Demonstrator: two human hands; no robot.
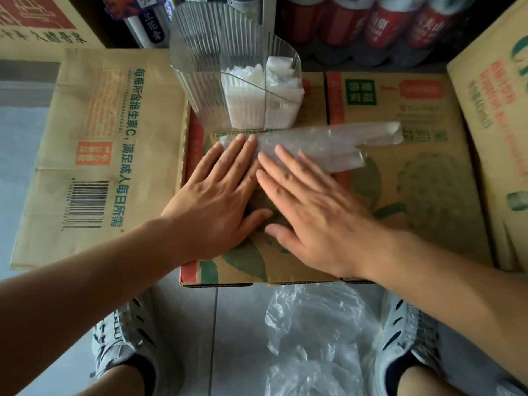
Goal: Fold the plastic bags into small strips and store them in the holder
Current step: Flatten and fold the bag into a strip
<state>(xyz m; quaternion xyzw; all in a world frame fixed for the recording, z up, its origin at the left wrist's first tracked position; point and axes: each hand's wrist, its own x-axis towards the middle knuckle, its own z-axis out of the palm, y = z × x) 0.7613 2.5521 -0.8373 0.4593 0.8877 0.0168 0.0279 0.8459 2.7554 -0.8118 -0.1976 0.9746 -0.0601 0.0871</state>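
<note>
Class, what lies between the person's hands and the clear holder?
A plastic bag folded into a strip, pressed by left hand and right hand; the head view shows it.

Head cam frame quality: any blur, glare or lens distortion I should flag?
Head view: right hand slightly motion-blurred, left hand sharper; folded clear plastic bag shows faint sheen, low contrast against the printed cardboard box, whose edges bow from the wide-angle lens; ribbed clear plastic holder looks sharp.

A printed cardboard box (423, 212) carries a clear ribbed holder (205, 67) and a flattened plastic bag (337, 140).
</note>
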